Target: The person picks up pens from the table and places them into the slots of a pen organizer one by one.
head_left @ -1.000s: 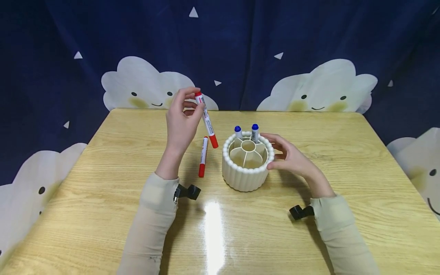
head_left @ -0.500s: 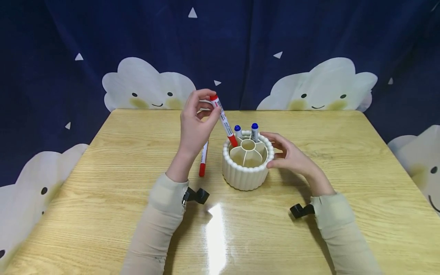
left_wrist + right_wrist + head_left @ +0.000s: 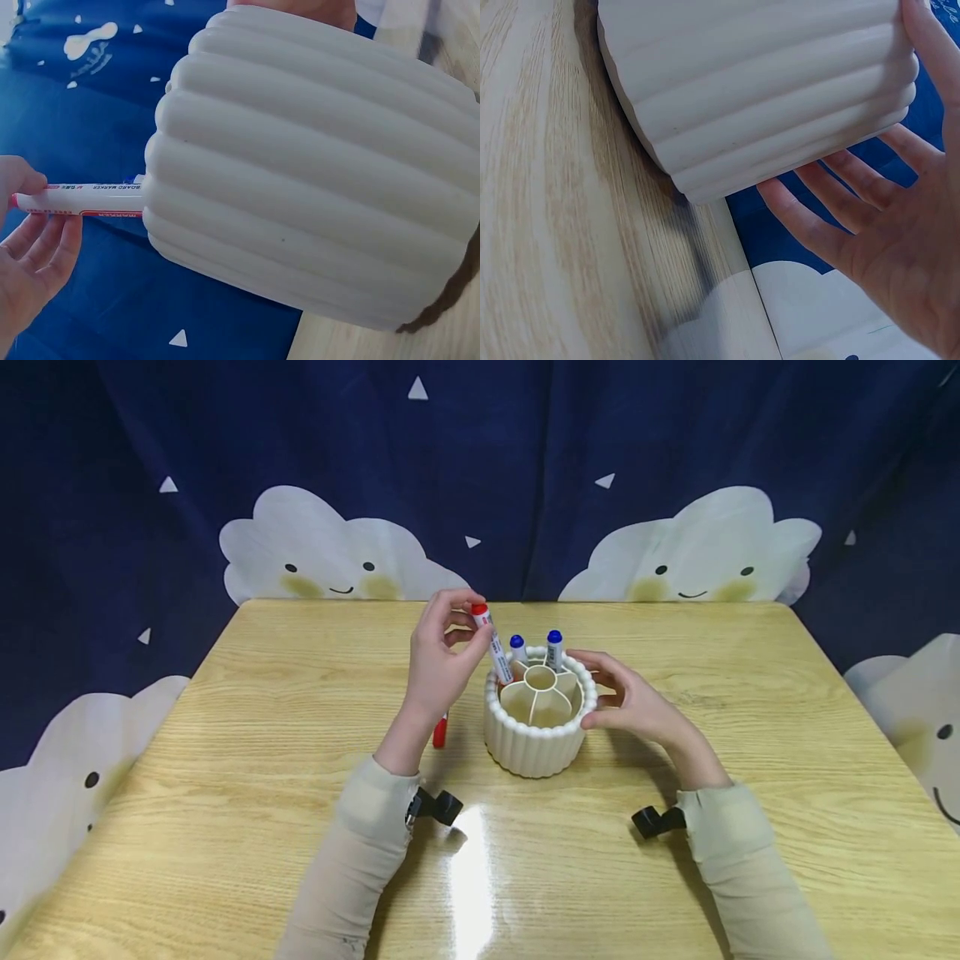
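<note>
A red-capped whiteboard marker (image 3: 497, 652) leans in a left compartment of the cream ribbed pen holder (image 3: 534, 747), its lower cap inside and hidden by the wall. My left hand (image 3: 444, 652) pinches its upper end between thumb and fingers, also visible in the left wrist view, where the hand (image 3: 34, 247) is beside the rim. Against the holder's right side, my right hand (image 3: 633, 697) has its thumb at the front and fingers round the back; the right wrist view shows the fingertips (image 3: 776, 193) on the ribbed wall.
Two blue-capped markers (image 3: 554, 652) stand in the holder's rear compartments. Another red-capped marker (image 3: 440, 732) lies on the wooden table (image 3: 247, 710) left of the holder, partly behind my left wrist. A dark blue curtain with clouds hangs beyond the table's far edge.
My left hand has moved right and then down, bringing the red-capped marker from left of the pen holder into its left compartment. My right hand has stayed on the holder.
</note>
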Action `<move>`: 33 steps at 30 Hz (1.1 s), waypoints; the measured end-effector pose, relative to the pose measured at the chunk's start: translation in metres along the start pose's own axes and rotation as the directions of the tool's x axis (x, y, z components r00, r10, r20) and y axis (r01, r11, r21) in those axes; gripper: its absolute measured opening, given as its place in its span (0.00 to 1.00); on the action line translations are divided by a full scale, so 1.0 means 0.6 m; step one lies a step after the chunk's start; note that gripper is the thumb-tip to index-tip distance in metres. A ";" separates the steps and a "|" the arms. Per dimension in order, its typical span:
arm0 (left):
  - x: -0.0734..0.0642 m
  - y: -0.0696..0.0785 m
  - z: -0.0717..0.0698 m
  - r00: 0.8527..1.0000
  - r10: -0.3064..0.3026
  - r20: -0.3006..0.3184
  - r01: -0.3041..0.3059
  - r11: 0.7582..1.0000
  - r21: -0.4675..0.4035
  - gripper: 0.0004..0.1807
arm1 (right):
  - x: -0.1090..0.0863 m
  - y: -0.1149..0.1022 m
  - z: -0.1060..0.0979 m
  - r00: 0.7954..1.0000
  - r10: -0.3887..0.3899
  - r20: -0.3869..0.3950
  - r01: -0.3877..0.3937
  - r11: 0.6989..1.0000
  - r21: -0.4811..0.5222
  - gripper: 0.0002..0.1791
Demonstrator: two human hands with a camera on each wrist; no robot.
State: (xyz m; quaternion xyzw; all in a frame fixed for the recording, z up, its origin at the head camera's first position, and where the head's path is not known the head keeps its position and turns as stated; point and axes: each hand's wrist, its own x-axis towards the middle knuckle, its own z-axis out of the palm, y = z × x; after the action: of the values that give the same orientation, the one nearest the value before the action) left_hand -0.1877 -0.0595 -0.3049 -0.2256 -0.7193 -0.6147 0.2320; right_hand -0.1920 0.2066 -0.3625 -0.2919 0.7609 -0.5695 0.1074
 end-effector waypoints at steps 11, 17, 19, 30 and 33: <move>-0.014 -0.017 0.002 0.990 0.011 0.139 -0.018 0.999 0.044 0.12 | 0.000 -0.001 0.000 1.000 -0.007 0.002 0.007 1.000 -0.002 0.46; -0.021 -0.023 0.002 0.953 0.008 0.302 -0.050 0.990 0.130 0.08 | 0.000 -0.001 0.000 1.000 -0.004 0.002 0.004 1.000 -0.006 0.45; -0.023 -0.023 0.002 0.937 -0.002 0.350 -0.051 0.988 0.142 0.07 | 0.000 -0.001 0.000 1.000 -0.005 0.003 0.005 1.000 -0.007 0.45; -0.022 -0.029 -0.004 0.943 0.007 0.333 -0.046 0.993 0.111 0.04 | 0.000 0.001 0.000 1.000 0.004 0.001 -0.004 1.000 -0.012 0.46; -0.018 -0.036 -0.011 0.963 0.019 0.270 -0.051 0.993 0.111 0.04 | 0.000 0.000 0.000 1.000 0.006 0.000 -0.006 1.000 -0.010 0.46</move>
State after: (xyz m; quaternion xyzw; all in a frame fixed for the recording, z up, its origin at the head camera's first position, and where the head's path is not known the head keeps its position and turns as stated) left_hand -0.1918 -0.0697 -0.3276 -0.3054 -0.7747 -0.5311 0.1563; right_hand -0.1921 0.2069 -0.3627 -0.2901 0.7647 -0.5652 0.1077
